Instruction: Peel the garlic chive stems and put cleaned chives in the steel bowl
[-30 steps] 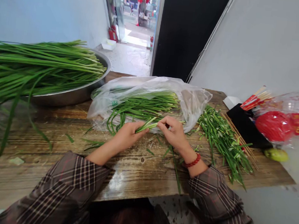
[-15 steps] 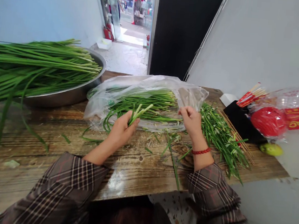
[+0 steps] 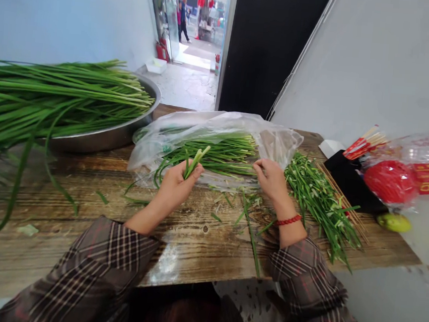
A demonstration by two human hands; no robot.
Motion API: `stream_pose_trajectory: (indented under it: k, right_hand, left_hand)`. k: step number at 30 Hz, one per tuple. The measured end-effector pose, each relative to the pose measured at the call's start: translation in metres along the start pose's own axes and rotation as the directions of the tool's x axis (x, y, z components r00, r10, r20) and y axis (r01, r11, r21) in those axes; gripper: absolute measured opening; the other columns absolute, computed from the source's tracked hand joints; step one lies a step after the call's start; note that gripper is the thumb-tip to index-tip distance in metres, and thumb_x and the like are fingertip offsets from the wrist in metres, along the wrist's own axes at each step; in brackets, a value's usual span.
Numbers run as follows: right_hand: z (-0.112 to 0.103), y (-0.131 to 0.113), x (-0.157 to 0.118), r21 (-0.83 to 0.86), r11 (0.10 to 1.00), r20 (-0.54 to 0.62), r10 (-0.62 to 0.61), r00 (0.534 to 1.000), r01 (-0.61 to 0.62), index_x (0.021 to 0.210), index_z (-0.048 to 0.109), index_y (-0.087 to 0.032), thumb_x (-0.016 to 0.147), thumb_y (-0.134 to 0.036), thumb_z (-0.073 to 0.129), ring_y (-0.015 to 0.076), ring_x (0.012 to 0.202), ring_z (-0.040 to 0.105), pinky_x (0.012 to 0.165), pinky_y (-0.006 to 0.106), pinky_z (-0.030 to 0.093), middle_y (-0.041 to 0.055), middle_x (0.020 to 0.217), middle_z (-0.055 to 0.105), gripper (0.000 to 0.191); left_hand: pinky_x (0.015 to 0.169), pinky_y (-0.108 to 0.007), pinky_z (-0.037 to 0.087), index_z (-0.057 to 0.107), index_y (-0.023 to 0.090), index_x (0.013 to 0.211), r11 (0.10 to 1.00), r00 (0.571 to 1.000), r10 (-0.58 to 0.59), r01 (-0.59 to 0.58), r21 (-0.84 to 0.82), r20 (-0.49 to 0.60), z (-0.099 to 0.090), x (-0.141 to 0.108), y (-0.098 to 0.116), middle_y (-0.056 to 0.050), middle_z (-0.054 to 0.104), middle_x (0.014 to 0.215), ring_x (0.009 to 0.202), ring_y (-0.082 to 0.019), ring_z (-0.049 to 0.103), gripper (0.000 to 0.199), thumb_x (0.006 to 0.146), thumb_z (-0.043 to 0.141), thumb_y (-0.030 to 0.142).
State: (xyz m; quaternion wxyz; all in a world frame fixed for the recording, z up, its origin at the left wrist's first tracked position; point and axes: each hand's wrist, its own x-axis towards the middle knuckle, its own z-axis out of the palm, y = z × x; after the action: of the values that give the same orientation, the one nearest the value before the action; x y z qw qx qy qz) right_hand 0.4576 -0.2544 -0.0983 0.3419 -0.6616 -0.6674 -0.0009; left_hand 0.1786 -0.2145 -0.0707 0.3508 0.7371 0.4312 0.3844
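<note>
My left hand [image 3: 176, 185] is closed round a few green stalks [image 3: 196, 160], their pale ends pointing up. Before both hands lies a clear plastic bag [image 3: 273, 141], with a bunch of long green stalks [image 3: 222, 154] inside its open front. My right hand [image 3: 271, 179] is at the bag's right front, thumb and forefinger apart, with nothing visible between them. To its right is a loose pile of green leaves and trimmings [image 3: 313, 196]. Scraps [image 3: 250, 205] lie between my hands.
On the left, a metal basin [image 3: 114, 133] is heaped with long green stalks [image 3: 69, 96]. A black box [image 3: 352, 184], a red-and-clear package [image 3: 390, 180] and a yellow-green fruit [image 3: 394, 222] are at the right. The wooden table's front edge [image 3: 203, 280] is near me.
My right hand has opened its pinch and come away from the bag's edge. The stalks in my left hand are tilted more upright. The whole view has shifted slightly.
</note>
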Motion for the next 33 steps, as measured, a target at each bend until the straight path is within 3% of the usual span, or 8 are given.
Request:
stream_pose_trajectory:
  k: [4,8,11,13,17,24,29,33]
  right_hand:
    - [0.000,-0.020,-0.001,0.333,0.941,0.031,0.054,0.998,-0.061,0.082,0.063,-0.019,0.092,-0.036,0.050,0.0147,0.066,0.055,0.064,0.027,0.040,0.0005,0.069,0.062,0.024]
    - [0.003,-0.046,-0.005,0.489,0.872,0.136,-0.047,0.990,-0.026,0.074,0.063,-0.019,0.090,-0.040,0.053,0.0128,0.063,0.055,0.062,0.025,0.041,-0.0008,0.066,0.062,0.028]
    - [0.006,-0.064,-0.009,0.492,0.870,0.154,-0.121,0.981,0.031,0.073,0.064,-0.019,0.089,-0.038,0.056,0.0133,0.065,0.057,0.065,0.026,0.043,0.0003,0.068,0.065,0.026]
    - [0.008,-0.072,-0.012,0.486,0.872,0.147,-0.157,0.977,0.067,0.074,0.064,-0.019,0.090,-0.036,0.056,0.0134,0.066,0.058,0.066,0.026,0.043,0.0006,0.068,0.066,0.024]
    - [0.008,-0.074,-0.015,0.520,0.854,0.145,-0.105,0.984,0.015,0.090,0.064,-0.020,0.095,-0.035,0.047,0.0123,0.061,0.057,0.062,0.026,0.042,-0.0010,0.066,0.062,0.022]
    - [0.004,-0.051,-0.008,0.701,0.703,-0.047,0.215,0.975,-0.121,0.101,0.059,-0.021,0.094,-0.041,0.047,0.0106,0.055,0.045,0.054,0.024,0.037,-0.0052,0.060,0.046,0.024]
    - [0.009,-0.059,-0.007,0.765,0.628,0.172,0.013,0.985,-0.142,0.113,0.059,-0.022,0.082,-0.044,0.065,0.0132,0.078,0.060,0.070,0.026,0.049,0.0021,0.088,0.065,0.038]
    - [0.015,-0.069,-0.011,0.749,0.641,0.218,0.000,0.976,-0.167,0.091,0.068,-0.020,0.082,-0.046,0.065,0.0131,0.070,0.061,0.066,0.027,0.049,0.0024,0.079,0.068,0.028]
  left_hand:
    - [0.070,-0.027,0.044,0.063,0.017,0.090,1.000,0.999,0.007,-0.007,-0.008,-0.035,0.000,-0.002,-0.003,-0.001,0.059,0.073,0.073,-0.016,0.054,0.036,0.090,0.046,0.049]
    - [0.088,-0.031,0.046,0.065,0.017,0.101,0.982,0.976,0.191,-0.189,0.031,-0.103,0.002,-0.004,0.001,-0.007,0.067,0.098,0.095,-0.019,0.060,0.037,0.095,0.042,0.046]
    - [0.097,-0.035,0.042,0.066,0.017,0.103,0.930,0.935,0.355,-0.355,0.094,0.019,0.006,-0.004,0.001,-0.010,0.067,0.110,0.107,-0.021,0.058,0.034,0.096,0.042,0.041]
    - [0.094,-0.034,0.042,0.068,0.018,0.100,0.902,0.910,0.379,-0.403,0.155,0.167,0.009,-0.004,-0.001,-0.009,0.069,0.103,0.102,-0.022,0.060,0.032,0.096,0.045,0.039]
    - [0.073,-0.028,0.041,0.064,0.017,0.077,0.912,0.916,0.229,-0.320,0.258,0.329,0.012,-0.003,-0.005,-0.003,0.063,0.071,0.073,-0.017,0.057,0.036,0.095,0.044,0.041]
    - [0.058,-0.023,0.036,0.053,0.018,0.068,0.997,0.962,0.016,-0.035,0.065,0.272,0.007,-0.003,-0.003,0.000,0.054,0.063,0.064,-0.013,0.045,0.038,0.090,0.042,0.047]
    - [0.056,-0.023,0.034,0.050,0.018,0.065,1.000,0.964,-0.006,0.008,-0.007,0.266,0.006,-0.004,-0.002,0.003,0.046,0.056,0.059,-0.012,0.041,0.040,0.089,0.045,0.049]
    - [0.061,-0.025,0.040,0.057,0.017,0.067,0.999,0.961,0.018,-0.030,0.038,0.278,0.007,-0.003,0.000,0.001,0.053,0.059,0.061,-0.013,0.048,0.039,0.090,0.046,0.046]
